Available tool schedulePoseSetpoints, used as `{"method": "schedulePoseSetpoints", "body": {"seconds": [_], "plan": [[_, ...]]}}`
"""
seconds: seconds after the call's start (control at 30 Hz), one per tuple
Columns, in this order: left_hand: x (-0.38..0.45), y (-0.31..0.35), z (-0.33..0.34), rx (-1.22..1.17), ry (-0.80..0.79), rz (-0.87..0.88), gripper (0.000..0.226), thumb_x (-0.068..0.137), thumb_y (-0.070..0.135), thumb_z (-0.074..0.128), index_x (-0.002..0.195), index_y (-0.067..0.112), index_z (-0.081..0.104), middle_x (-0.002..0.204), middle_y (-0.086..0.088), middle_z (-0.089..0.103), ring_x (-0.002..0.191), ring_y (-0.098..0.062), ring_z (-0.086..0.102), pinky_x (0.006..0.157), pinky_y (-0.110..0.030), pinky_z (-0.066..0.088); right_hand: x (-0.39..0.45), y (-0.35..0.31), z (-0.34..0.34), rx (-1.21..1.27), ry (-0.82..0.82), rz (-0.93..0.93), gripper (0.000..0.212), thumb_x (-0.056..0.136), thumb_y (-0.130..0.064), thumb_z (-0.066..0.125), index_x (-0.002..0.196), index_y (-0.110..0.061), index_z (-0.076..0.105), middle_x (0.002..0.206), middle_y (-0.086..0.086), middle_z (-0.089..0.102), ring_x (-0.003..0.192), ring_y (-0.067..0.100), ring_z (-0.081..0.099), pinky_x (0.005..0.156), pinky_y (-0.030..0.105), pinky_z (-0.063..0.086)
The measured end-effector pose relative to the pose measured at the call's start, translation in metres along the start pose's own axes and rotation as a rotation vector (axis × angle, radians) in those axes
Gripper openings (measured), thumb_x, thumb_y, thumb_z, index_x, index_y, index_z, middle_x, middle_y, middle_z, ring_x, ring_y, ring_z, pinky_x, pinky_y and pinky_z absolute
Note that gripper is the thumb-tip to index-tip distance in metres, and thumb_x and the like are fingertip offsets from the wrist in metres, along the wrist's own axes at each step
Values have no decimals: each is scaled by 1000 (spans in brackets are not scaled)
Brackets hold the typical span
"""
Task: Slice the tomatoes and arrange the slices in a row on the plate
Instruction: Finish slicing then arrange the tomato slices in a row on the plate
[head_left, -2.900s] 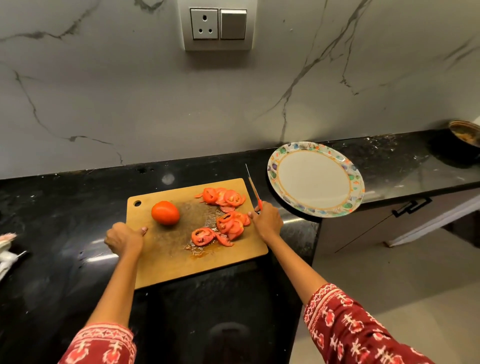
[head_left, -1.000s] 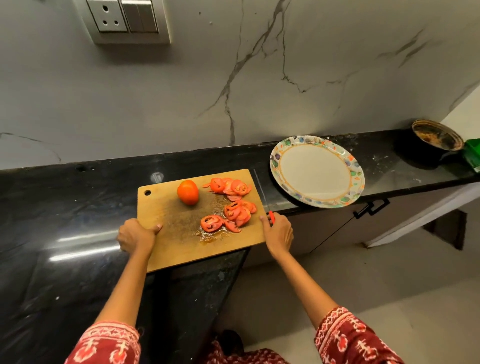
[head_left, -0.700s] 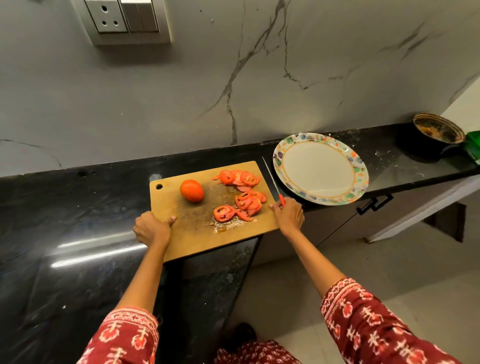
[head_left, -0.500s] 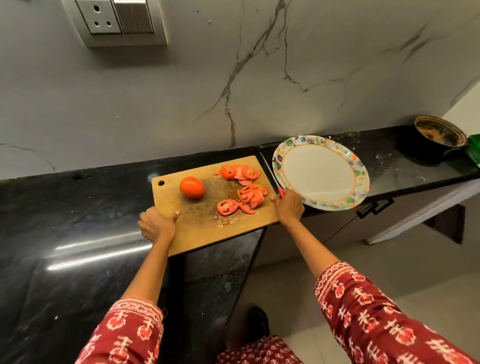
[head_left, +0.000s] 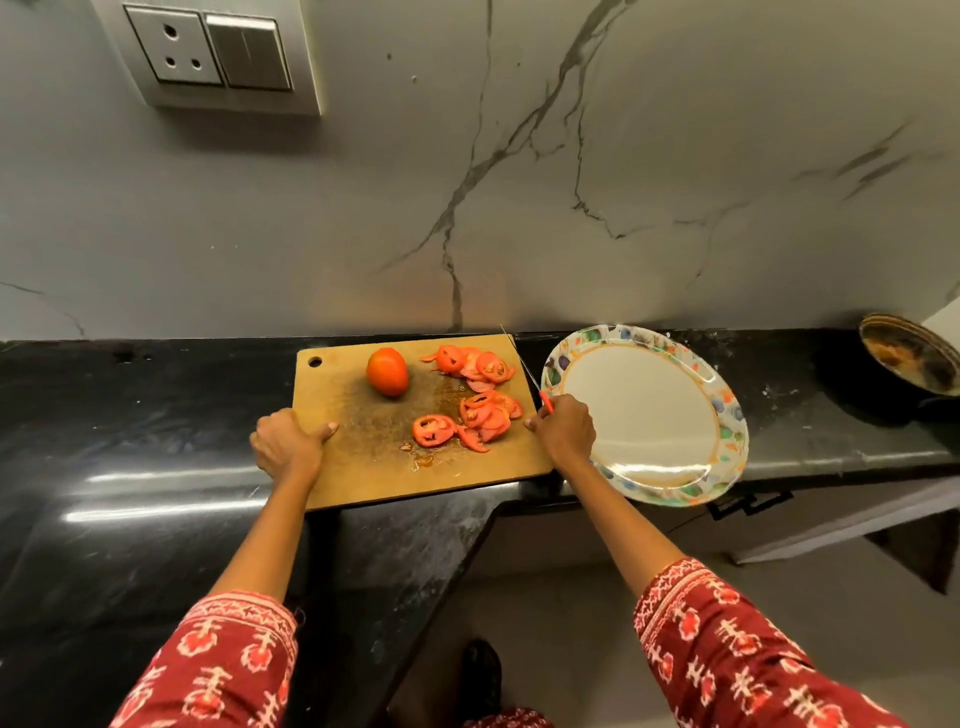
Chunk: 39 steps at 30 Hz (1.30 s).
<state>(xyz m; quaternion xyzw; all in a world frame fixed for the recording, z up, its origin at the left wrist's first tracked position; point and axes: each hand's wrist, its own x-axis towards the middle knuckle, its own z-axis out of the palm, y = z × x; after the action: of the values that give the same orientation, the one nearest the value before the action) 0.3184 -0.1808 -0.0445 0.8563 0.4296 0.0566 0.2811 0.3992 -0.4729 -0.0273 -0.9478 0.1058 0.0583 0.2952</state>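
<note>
Hands hold both sides of the cutting board (head_left: 363, 467), likely to keep it steady. Left hand (head_left: 285, 447) grips its edge; right hand (head_left: 563, 428) grips the knife (head_left: 527, 371). Slices (head_left: 478, 405) and a whole tomato (head_left: 387, 371) sit on it. The plate (head_left: 727, 415) waits just beside, on the desk (head_left: 130, 467).

One wooden cutting board (head_left: 363, 467) on the counter (head_left: 130, 415). One whole tomato (head_left: 387, 371). Two heaps of tomato slices (head_left: 480, 410), exact number unclear. One plate (head_left: 727, 431), one knife (head_left: 531, 379), one dark bowl (head_left: 909, 358) far right.
</note>
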Motion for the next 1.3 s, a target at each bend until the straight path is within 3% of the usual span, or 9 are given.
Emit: {"method": "schedulePoseSetpoints", "body": {"seconds": [0.17, 0.27, 0.37, 0.5, 0.7, 0.8, 0.97, 1.1, 1.3], "plan": [[-2, 19, 5, -11, -19, 3, 48, 71, 34, 78, 100, -1, 62, 104, -21, 61, 101, -37, 55, 77, -44, 47, 14, -9, -5, 49, 17, -106, 29, 87, -29, 65, 93, -2, 68, 92, 15, 69, 87, 32, 64, 65, 29, 43], [-5, 33, 6, 85, -38, -28, 53, 74, 31, 76, 110, -2, 56, 117, -23, 53, 110, -37, 47, 88, -47, 45, 17, -16, -6, 99, -8, -155, 30, 87, -32, 65, 88, -2, 68, 89, 17, 68, 84, 32, 63, 63, 29, 41], [-6, 60, 8, 88, -46, 119, 65, 77, 32, 74, 128, 2, 48, 129, -22, 47, 120, -38, 40, 97, -48, 37, 17, -23, -5, 155, -4, -155, 32, 88, -34, 63, 85, -3, 67, 87, 17, 68, 83, 31, 63, 63, 28, 39], [2, 103, 21, -112, -206, 297, 79, 76, 43, 72, 139, 10, 37, 135, -18, 46, 126, -34, 40, 101, -44, 37, 16, -29, -2, 214, 3, -176, 31, 87, -35, 63, 78, -5, 66, 79, 14, 66, 76, 27, 62, 61, 29, 43], [7, 115, 34, -29, -269, 197, 66, 75, 40, 74, 126, 9, 48, 129, -17, 52, 120, -34, 46, 95, -39, 41, 11, -36, 7, 237, -42, -235, 35, 85, -35, 66, 79, -1, 66, 73, 12, 65, 71, 25, 60, 64, 36, 47], [8, 102, 29, -94, -363, 266, 66, 70, 29, 80, 128, 16, 50, 130, -15, 51, 120, -32, 47, 97, -40, 40, 10, -45, 18, 253, -94, -282, 34, 86, -38, 63, 77, -6, 63, 70, 8, 61, 66, 21, 56, 60, 36, 46], [-5, 76, 20, -231, -244, 362, 53, 71, 14, 78, 117, 16, 51, 125, -12, 52, 115, -31, 48, 91, -37, 41, 5, -71, 22, 305, -138, -369, 20, 93, -28, 55, 89, -10, 60, 76, -2, 58, 67, 11, 51, 59, 26, 35], [-5, 66, 17, -394, -229, 490, 57, 63, -2, 79, 110, 12, 49, 121, -9, 52, 111, -24, 50, 88, -32, 45, -4, -84, 25, 400, -178, -395, 23, 97, -22, 47, 80, -9, 55, 66, 0, 50, 59, 10, 44, 56, 29, 34], [-14, 47, 25, -476, -210, 551, 52, 65, 12, 82, 104, 19, 49, 112, 3, 49, 106, -12, 47, 89, -28, 45, -26, -92, 34, 442, -414, -357, 31, 99, -15, 36, 75, -16, 56, 56, -2, 54, 42, 0, 48, 52, 20, 36]]}}
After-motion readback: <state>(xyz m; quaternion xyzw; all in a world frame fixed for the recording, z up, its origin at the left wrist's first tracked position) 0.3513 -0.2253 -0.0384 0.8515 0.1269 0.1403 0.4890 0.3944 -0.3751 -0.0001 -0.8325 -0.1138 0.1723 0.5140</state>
